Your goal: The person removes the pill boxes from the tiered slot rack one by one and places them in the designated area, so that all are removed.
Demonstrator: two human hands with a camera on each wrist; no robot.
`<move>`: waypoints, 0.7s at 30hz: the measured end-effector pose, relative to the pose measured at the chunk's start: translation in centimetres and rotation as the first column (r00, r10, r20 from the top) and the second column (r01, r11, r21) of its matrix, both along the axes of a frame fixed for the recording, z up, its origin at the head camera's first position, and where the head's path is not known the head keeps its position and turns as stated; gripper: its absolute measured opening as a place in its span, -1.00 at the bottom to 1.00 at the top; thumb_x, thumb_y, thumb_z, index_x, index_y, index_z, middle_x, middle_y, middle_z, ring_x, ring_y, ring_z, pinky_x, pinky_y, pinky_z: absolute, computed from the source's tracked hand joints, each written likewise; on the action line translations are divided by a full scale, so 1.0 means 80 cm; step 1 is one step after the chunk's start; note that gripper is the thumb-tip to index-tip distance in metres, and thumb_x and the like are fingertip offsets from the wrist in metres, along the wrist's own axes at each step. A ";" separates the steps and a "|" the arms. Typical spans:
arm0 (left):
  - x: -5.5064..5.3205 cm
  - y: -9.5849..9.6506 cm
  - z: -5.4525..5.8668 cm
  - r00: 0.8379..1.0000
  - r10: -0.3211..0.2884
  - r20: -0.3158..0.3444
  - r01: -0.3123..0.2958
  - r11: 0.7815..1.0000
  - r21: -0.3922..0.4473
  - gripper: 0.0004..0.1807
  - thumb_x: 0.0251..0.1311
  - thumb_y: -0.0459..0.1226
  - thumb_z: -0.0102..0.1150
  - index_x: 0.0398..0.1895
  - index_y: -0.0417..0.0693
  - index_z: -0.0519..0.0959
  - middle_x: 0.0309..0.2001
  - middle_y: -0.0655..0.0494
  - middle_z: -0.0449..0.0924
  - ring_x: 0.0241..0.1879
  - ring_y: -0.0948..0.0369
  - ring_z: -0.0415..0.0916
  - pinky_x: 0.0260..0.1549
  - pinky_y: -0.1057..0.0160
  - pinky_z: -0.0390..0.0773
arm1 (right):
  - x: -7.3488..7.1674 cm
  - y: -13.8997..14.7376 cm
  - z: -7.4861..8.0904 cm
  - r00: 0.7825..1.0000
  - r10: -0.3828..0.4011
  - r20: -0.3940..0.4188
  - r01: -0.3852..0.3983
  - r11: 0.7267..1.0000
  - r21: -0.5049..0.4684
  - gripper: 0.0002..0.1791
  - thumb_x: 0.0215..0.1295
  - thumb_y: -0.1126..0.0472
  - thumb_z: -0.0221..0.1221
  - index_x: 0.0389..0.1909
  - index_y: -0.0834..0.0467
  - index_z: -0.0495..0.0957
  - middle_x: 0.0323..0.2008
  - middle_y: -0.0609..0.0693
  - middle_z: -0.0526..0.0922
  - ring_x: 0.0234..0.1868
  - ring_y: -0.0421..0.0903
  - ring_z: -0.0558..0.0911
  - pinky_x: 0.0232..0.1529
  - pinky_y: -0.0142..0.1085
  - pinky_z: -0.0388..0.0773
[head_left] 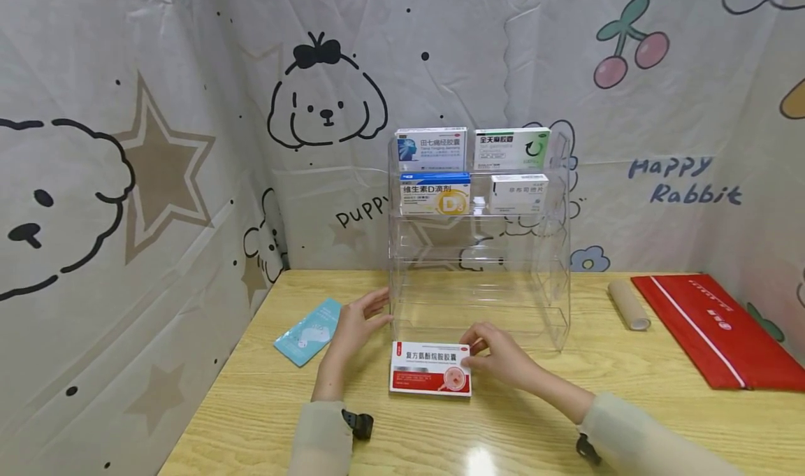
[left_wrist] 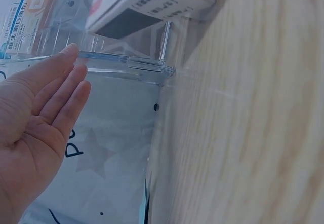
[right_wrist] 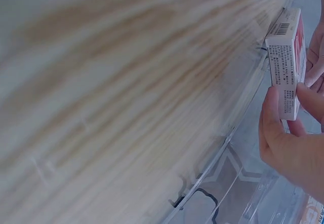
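My right hand [head_left: 506, 357] pinches a red-and-white medicine box [head_left: 430, 368] by its right end, thumb on the printed face and fingers behind, as the right wrist view also shows. The box stands tilted back in front of the lowest tier of a clear acrylic display rack [head_left: 560, 326]. At the rack's left side is my left hand [head_left: 353, 326], its fingers fairly straight; in the left wrist view the fingertips [left_wrist: 72, 49] lie right at the rack's edge. Two boxes, one blue and white [head_left: 431, 150] and one green and white [head_left: 512, 149], fill the top tier.
On the second tier are a vitamin D drops box [head_left: 435, 195] and a small white box [head_left: 519, 195]. A teal packet [head_left: 309, 332] lies left of the rack. To the right lie a brown cardboard-coloured roll [head_left: 627, 306] and a red flat pouch [head_left: 717, 333].
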State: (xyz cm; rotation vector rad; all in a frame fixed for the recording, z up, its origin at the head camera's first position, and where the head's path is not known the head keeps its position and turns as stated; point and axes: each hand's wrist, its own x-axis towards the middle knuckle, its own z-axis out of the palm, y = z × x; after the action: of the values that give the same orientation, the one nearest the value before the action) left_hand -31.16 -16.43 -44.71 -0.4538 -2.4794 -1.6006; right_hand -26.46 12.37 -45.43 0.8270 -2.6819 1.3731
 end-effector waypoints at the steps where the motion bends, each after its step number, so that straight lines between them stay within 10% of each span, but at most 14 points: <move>1: 0.000 0.000 0.000 1.000 0.002 0.001 -0.002 1.000 -0.004 -0.41 0.11 -0.48 0.31 0.28 -0.20 0.47 0.17 -0.18 0.59 0.15 -0.07 0.59 0.12 0.17 0.67 | -0.001 -0.001 0.000 1.000 0.003 0.013 -0.003 1.000 -0.001 -0.79 0.09 0.41 0.35 -0.25 0.30 0.56 -0.24 0.18 0.59 -0.24 -0.01 0.72 -0.25 -0.45 0.70; 21: 0.000 0.000 0.000 1.000 0.002 0.001 -0.002 1.000 -0.007 -0.41 0.14 -0.44 0.30 0.29 -0.19 0.46 0.21 -0.19 0.56 0.17 -0.07 0.57 0.14 0.11 0.66 | -0.009 -0.006 -0.009 0.997 0.001 0.077 -0.006 0.998 0.063 -0.86 0.14 0.39 0.31 -0.29 0.35 0.60 -0.36 0.14 0.69 -0.33 -0.23 0.61 -0.34 -0.53 0.61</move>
State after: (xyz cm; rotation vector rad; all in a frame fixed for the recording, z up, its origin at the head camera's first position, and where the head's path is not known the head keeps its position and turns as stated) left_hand -31.14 -16.43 -44.72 -0.4518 -2.4857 -1.5929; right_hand -27.20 11.92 -46.13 0.8000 -2.7965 1.3551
